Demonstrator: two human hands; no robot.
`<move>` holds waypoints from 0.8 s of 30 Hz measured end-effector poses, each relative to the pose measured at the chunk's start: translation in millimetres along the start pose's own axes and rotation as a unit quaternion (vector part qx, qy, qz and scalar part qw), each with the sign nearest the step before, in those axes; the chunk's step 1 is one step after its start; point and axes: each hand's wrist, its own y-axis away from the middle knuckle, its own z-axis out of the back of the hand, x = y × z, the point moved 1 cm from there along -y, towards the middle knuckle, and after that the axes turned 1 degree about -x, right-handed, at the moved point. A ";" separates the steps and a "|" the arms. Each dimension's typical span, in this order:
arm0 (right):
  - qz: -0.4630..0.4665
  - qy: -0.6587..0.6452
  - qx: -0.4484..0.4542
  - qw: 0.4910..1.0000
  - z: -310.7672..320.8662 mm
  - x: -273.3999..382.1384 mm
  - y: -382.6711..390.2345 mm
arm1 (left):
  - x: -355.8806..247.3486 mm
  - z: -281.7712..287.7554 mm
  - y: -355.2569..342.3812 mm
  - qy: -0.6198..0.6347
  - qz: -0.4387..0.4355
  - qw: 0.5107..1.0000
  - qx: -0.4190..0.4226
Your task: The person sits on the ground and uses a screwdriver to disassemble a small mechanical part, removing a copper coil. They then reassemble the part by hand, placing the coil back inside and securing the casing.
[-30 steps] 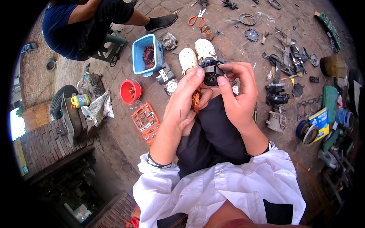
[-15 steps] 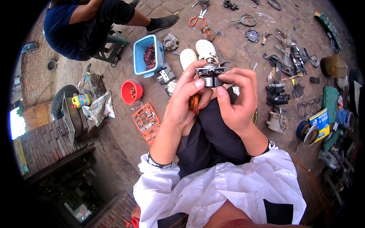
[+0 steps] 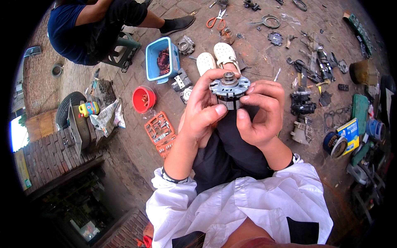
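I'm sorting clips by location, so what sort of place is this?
Probably an outdoor yard for dismantling or repairing machinery: an orange socket set, a light-blue basin holding reddish coils, and metal parts scattered over the paved ground.

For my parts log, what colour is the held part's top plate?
The top plate is silver-grey, clearest in the head view.

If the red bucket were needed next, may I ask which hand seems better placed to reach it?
Likely the left hand: the red bucket stands to its left, farther from the right hand. Both hands touch the metal part, though.
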 end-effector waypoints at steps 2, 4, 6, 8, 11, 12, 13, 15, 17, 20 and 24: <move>0.001 -0.004 -0.001 1.000 -0.4 -0.2 0.2 | 0.4 0.2 0.5 0.000 -0.007 1.000 -0.003; 0.000 -0.008 -0.002 1.000 -0.3 -0.1 0.2 | 1.4 1.4 0.7 0.000 -0.013 1.000 0.000; 0.000 -0.006 -0.001 1.000 0.0 0.5 -0.1 | 1.0 2.0 0.3 -0.017 -0.018 1.000 0.003; 0.000 -0.005 0.000 1.000 0.2 0.4 -0.3 | 0.6 3.3 0.1 -0.033 -0.017 0.999 0.007; 0.000 -0.005 -0.001 1.000 0.0 -0.2 -0.3 | 0.7 5.1 0.7 -0.049 -0.017 0.999 0.011; 0.000 -0.006 -0.002 1.000 -0.4 -1.1 0.3 | 1.3 4.7 0.6 -0.049 -0.022 0.998 0.011; 0.000 -0.007 -0.003 1.000 -0.7 -1.6 0.7 | 1.6 4.5 0.6 -0.050 -0.026 0.998 0.010; -0.009 -0.012 -0.005 1.000 -1.5 -1.7 0.4 | 1.6 5.0 0.4 -0.056 -0.027 0.998 0.012; -0.025 -0.017 -0.005 1.000 -1.9 -2.0 0.4 | 2.0 4.8 -0.4 -0.056 -0.026 0.998 0.000; -0.082 -0.033 -0.009 0.996 -2.8 -1.9 2.4 | -0.3 8.8 1.0 -0.055 0.029 0.998 -0.028; -0.148 -0.033 -0.012 0.988 -6.2 -5.8 4.7 | 0.5 10.9 -4.5 0.005 0.106 0.994 -0.027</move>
